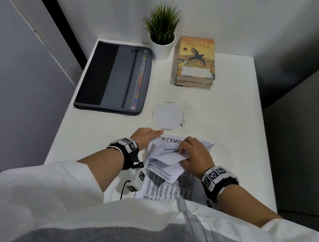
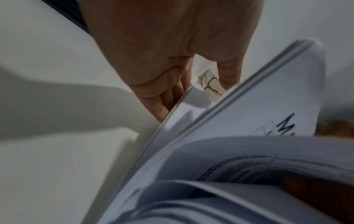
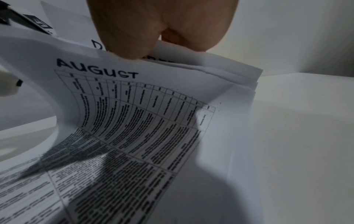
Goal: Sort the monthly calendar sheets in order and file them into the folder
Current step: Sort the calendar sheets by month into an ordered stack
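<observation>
A stack of white calendar sheets (image 1: 169,163) lies near the front edge of the white table (image 1: 225,119). Its upper ends are lifted and curled back, showing DECEMBER and MARCH headings. My right hand (image 1: 190,155) pinches the raised top edges of several sheets; in the right wrist view the AUGUST sheet (image 3: 134,113) bends beneath that hand (image 3: 162,30). My left hand (image 1: 148,134) is at the stack's top left corner. In the left wrist view its fingers (image 2: 172,94) and thumb close on a sheet's edge (image 2: 249,106). The dark grey zip folder (image 1: 113,78) lies closed at the back left, apart from both hands.
A potted plant (image 1: 162,40) and a stack of books (image 1: 195,62) stand along the back wall. A pale round disc (image 1: 168,115) lies just beyond the sheets. A small white marked box with a cable (image 1: 137,181) sits by my left forearm. Walls enclose the table.
</observation>
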`<state>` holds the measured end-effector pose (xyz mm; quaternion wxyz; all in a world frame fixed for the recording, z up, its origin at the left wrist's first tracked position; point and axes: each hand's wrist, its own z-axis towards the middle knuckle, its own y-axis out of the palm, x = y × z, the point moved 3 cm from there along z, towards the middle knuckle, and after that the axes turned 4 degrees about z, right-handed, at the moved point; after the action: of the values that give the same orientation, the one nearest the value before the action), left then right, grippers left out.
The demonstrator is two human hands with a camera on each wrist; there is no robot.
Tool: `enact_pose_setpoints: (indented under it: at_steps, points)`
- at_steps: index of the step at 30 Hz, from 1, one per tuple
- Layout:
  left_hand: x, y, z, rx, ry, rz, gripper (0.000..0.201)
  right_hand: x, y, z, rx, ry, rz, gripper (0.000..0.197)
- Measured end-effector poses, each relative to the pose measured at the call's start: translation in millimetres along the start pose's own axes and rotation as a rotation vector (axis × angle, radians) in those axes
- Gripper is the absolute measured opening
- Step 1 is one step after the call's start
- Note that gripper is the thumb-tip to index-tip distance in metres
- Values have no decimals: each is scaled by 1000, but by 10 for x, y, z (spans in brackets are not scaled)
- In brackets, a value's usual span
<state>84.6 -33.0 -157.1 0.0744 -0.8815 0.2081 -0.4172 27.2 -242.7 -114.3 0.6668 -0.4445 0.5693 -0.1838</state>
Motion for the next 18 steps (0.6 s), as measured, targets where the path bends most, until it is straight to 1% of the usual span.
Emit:
enact_pose_setpoints:
  at_steps: [3, 8, 11, 13, 15, 18]
  points:
    - [-7, -5, 1, -18, -9, 28, 31, 28, 6, -15, -14, 11, 32, 28]
    - [46, 9, -58, 1, 64, 135, 14, 39, 5, -27, -32, -3, 46, 28]
    - [81, 31, -62, -14, 106, 159, 26, 31, 5, -16, -35, -10, 35, 28]
    - [103, 33, -77, 0, 142, 189, 23, 16, -2, 2, -32, -21, 30, 28]
    - [127, 31, -93, 23, 208, 174, 22, 8, -1, 17, -42, -22, 23, 26]
    - [166, 34, -98, 26, 325, 223, 36, -3, -7, 45, -73, 10, 0, 22]
